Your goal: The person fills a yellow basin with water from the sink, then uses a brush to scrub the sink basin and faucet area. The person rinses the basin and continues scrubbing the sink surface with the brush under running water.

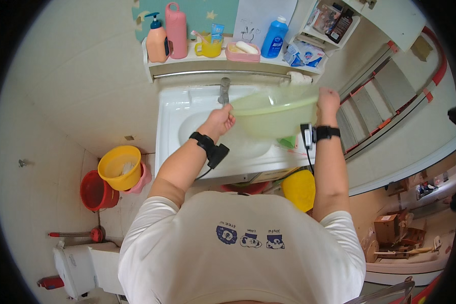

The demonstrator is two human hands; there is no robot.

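A translucent pale-green plastic basin [277,119] is held tilted above the right part of a white washbasin [169,144]. My left hand [221,121] grips its rim on the left, close to the grey faucet [224,91]. On the far right side my right hand [328,100] has hold of the rim, its fingers partly hidden. The basin looks slightly blurred. Below it, a green object [287,142] lies on the washbasin's right ledge, mostly covered. Both wrists wear black straps with small devices.
Above the faucet, a white shelf [212,60] carries bottles, a yellow cup [209,47] and a pink soap dish [243,55]. A towel rail [220,72] runs beneath. A folding ladder [380,98] leans at right. Yellow [119,167] and red buckets [98,190] stand on the left floor.
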